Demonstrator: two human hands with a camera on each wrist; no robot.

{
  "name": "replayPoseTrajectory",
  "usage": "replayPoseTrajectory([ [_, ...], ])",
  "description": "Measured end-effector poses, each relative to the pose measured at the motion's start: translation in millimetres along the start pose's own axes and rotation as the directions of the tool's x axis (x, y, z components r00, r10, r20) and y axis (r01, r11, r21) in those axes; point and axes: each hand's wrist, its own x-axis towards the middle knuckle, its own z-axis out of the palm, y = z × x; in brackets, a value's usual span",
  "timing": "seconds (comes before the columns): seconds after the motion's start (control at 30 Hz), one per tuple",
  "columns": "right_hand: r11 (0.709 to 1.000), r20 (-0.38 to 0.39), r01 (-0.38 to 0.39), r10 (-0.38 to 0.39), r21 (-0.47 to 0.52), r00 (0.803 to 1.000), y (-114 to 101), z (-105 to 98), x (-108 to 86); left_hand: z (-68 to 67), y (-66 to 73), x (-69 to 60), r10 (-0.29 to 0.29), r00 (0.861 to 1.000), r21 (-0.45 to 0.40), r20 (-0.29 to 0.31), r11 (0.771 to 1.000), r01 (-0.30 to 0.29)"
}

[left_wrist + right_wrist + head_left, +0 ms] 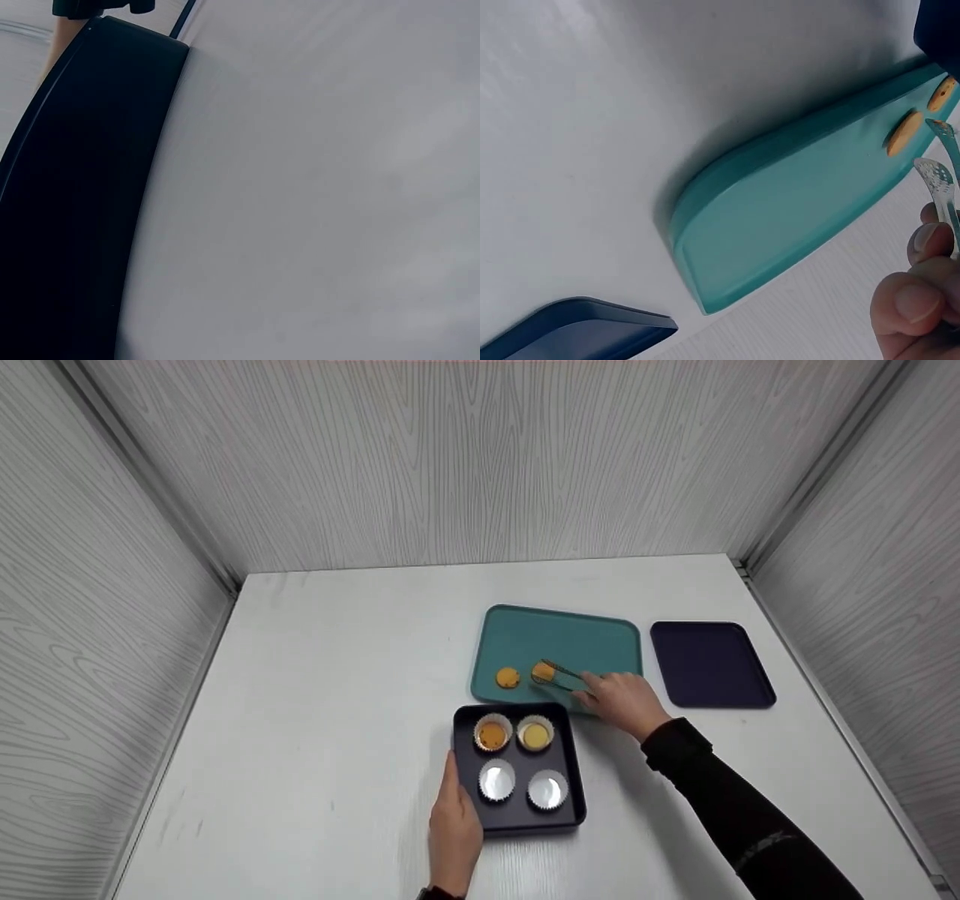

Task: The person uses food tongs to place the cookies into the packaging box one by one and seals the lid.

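My right hand [628, 703] holds small metal tongs [939, 180] with perforated tips. The tips stand apart, one on each side of a round cookie [543, 672] on the teal tray [592, 641] in the head view; whether they touch it I cannot tell. Another cookie [508, 678] lies left of it. My left hand [456, 829] rests along the left side of a square navy pan [517, 819], fingers straight. Inside, foil cups stand in two rows: the back left cup holds an orange cookie [492, 736], the back right a yellow disc [535, 736]. Two front cups [496, 780] look empty.
A flat navy tray [712, 664] lies right of the teal tray. The white table [337, 697] is bounded by grey wood-grain panels [465, 465] at the back and both sides. The pan's back edge sits close to the teal tray's front edge.
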Motion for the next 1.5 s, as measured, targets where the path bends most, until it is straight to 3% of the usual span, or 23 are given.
replayPoseTrajectory([
  [0.23, 0.99, 0.117, -0.125, 0.117, 0.07, 0.986, 2, -1, 0.3, 0.8, -0.7, -0.6, 0.009, 1.0, -0.001, -0.011, 1.0, -0.009],
  [0.6, 0.944, 0.181, -0.273, 0.241, 0.186, 0.954, 3, 6, 2.6, 0.6, 0.0, -0.3, -0.006, 1.0, 0.001, 0.001, 1.0, 0.006],
  [1.0, 0.861, 0.279, -0.42, 0.345, 0.286, 0.896, 0, 2, 7.1, 1.1, -0.4, -0.1, 0.011, 1.0, -0.003, -0.005, 1.0, -0.011],
  [1.33, 0.814, 0.254, -0.408, 0.327, 0.415, 0.91, -1, 3, 9.6, -0.2, 0.7, -0.9, 0.002, 1.0, 0.005, -0.013, 1.0, -0.002],
  [1.5, 0.828, 0.248, -0.355, 0.269, 0.433, 0.93, -1, 2, 10.5, -0.5, 1.2, -0.7, -0.006, 1.0, 0.005, -0.005, 1.0, 0.006],
])
